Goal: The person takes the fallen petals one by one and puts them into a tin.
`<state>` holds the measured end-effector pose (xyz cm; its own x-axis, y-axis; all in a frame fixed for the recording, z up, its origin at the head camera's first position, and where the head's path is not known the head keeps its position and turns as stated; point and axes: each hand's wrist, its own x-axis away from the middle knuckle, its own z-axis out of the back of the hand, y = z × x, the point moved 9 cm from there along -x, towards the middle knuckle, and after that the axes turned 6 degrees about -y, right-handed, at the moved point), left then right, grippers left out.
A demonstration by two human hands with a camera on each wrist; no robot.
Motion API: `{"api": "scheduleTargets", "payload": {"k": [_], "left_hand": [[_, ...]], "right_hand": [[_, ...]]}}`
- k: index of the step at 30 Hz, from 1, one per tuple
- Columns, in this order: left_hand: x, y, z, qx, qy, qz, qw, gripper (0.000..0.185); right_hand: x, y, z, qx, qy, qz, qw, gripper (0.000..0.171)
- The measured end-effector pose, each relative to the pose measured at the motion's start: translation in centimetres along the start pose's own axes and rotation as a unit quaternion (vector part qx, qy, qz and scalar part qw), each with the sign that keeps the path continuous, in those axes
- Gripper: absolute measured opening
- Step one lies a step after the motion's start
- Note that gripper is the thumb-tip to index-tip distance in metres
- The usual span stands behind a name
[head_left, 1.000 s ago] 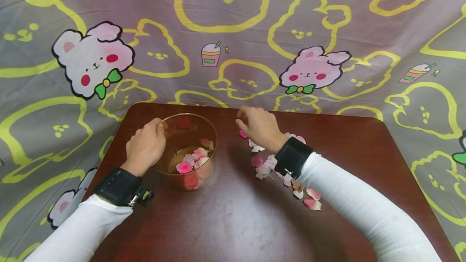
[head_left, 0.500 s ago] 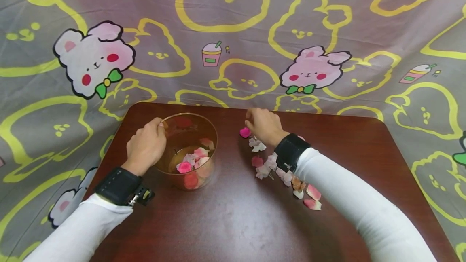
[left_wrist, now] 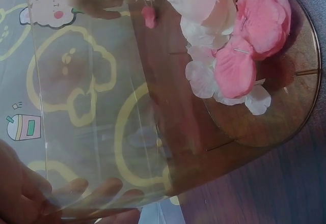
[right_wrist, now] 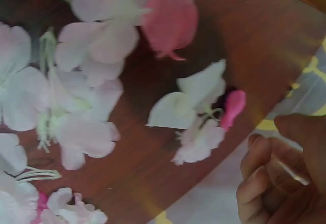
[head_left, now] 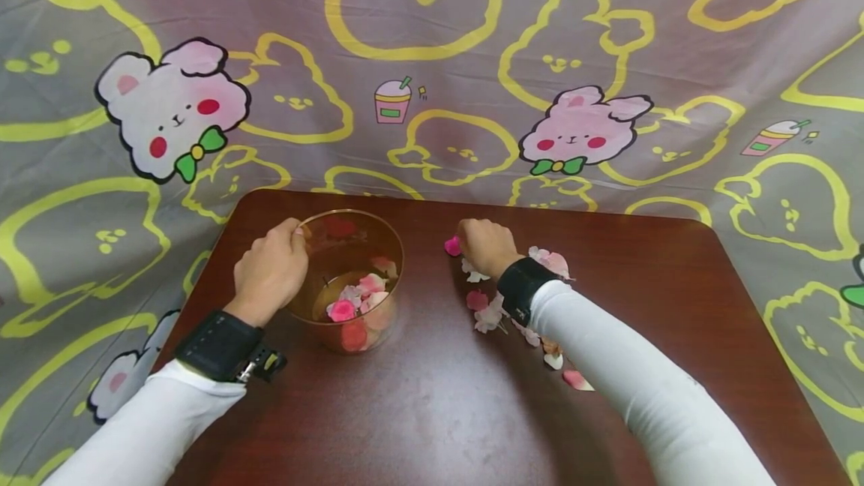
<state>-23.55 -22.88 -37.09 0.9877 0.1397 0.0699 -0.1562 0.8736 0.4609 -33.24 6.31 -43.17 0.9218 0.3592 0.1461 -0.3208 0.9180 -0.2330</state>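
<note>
Your left hand (head_left: 270, 272) is on the left side of the clear cup (head_left: 351, 280), fingers curled round its wall and thumb tip at the rim. In the left wrist view your fingertips (left_wrist: 97, 191) show through the clear plastic, pressed against the wall. The cup stands upright on the dark red tabletop (head_left: 432, 411), toward its left rear. Inside the cup, pink and white petals (head_left: 356, 298) are heaped on the bottom; the left wrist view shows them as a pile of deep pink and pale ones (left_wrist: 237, 46).

Right of the cup, well apart from it, your right hand (head_left: 487, 246) rests knuckles up on the tabletop with fingers curled under. A bright pink petal (head_left: 452, 246) sits at its fingertips, on the cup side. I cannot tell whether the fingers pinch it or just touch it. The right wrist view shows curled fingers (right_wrist: 260, 183) near a small pink bud (right_wrist: 233, 107) and white petals, with a gap between them there.

More loose petals (head_left: 489, 313) trail from under your right wrist strap away from the cup, along the sleeve toward the near right, pale pink and white mixed, all lying flat on the tabletop.

Behind the cup, a grey cloth (head_left: 432, 58) with yellow outlines and pink bunny prints covers everything around the tabletop.
</note>
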Motion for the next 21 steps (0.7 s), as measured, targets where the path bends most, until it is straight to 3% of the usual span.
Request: {"api": "scheduleTargets", "payload": {"k": [9, 21], "left_hand": [[0.0, -0.1, 0.0, -0.003, -0.002, -0.001, 1.0, 0.042], [0.0, -0.1, 0.1, 0.0, -0.001, -0.003, 1.0, 0.042]], "right_hand": [[-0.5, -0.1, -2.5, 0.022, -0.046, 0.012, 0.999, 0.018], [-0.3, 0.0, -4.5, 0.058, -0.078, -0.008, 0.995, 0.028]]}}
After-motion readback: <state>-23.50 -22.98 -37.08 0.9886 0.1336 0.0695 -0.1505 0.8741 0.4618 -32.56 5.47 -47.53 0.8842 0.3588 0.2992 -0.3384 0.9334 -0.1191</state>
